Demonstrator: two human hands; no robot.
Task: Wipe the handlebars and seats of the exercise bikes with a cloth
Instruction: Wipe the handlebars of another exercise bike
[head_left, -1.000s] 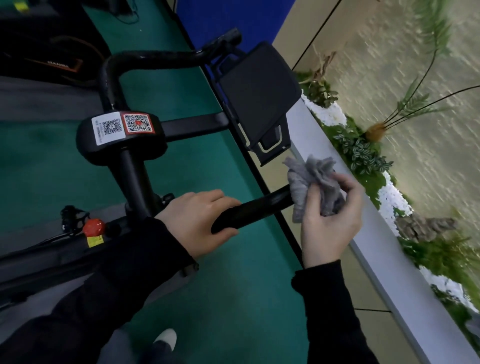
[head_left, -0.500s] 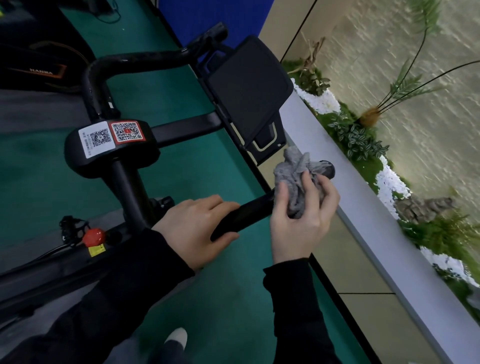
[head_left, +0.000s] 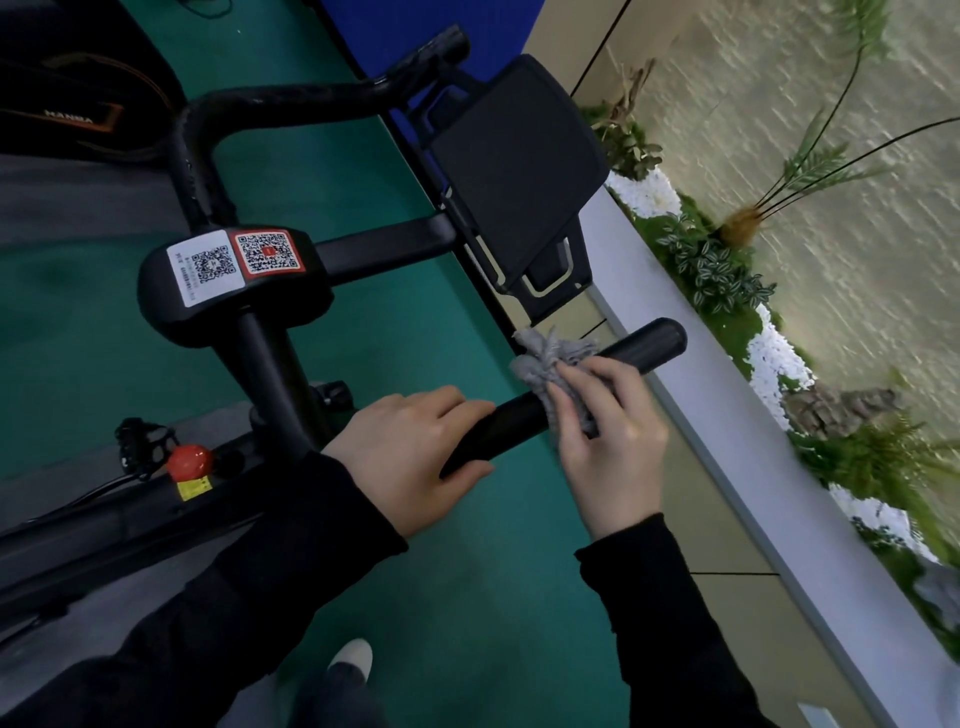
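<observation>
Wiping the handlebar (head_left: 641, 344) mid-length, cloth (head_left: 550, 358) clenched against it in right hand (head_left: 613, 441), left hand (head_left: 410, 452) grasping the bar. Next, likely: slide cloth outward to the bare end.

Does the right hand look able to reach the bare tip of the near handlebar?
Probably yes: the right hand holds the cloth on that handlebar, and nothing sits between it and the tip.

The left hand (head_left: 410, 457) is wrapping its fingers and thumb around the handlebar (head_left: 644, 345). The right hand (head_left: 613, 441) is pressing the bunched cloth (head_left: 550, 358) onto it, fingers curled.
</observation>
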